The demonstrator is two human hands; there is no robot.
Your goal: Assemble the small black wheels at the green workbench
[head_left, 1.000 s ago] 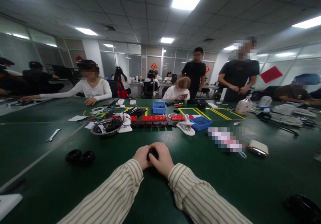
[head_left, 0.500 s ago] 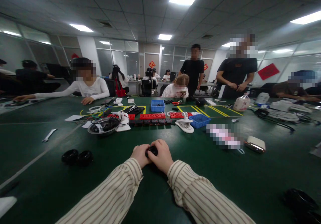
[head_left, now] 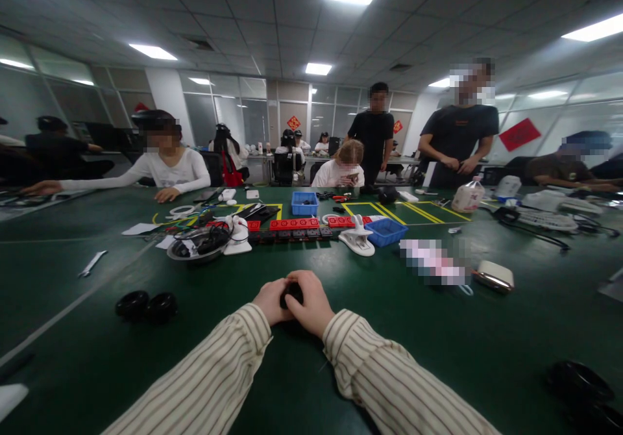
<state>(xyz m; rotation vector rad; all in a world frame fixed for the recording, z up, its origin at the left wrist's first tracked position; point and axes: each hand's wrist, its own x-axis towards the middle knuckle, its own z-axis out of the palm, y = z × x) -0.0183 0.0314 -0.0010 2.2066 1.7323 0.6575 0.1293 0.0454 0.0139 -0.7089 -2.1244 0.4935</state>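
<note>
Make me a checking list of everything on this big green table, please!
Surface: green table, with yellow tape lines at the far side.
Job's things: small black object clasped between both hands; what it is cannot be told.
Clutter: two black round parts, wrench, metal bowl, row of red blocks, two blue bins, white clip-shaped device, white case.
Fingers: left hand and right hand both closed on the black object, in striped sleeves.
Cables: black wires piled in the bowl; a black cable at far right.
Surroundings: other people sitting and standing around the table; ceiling lights on.
</note>
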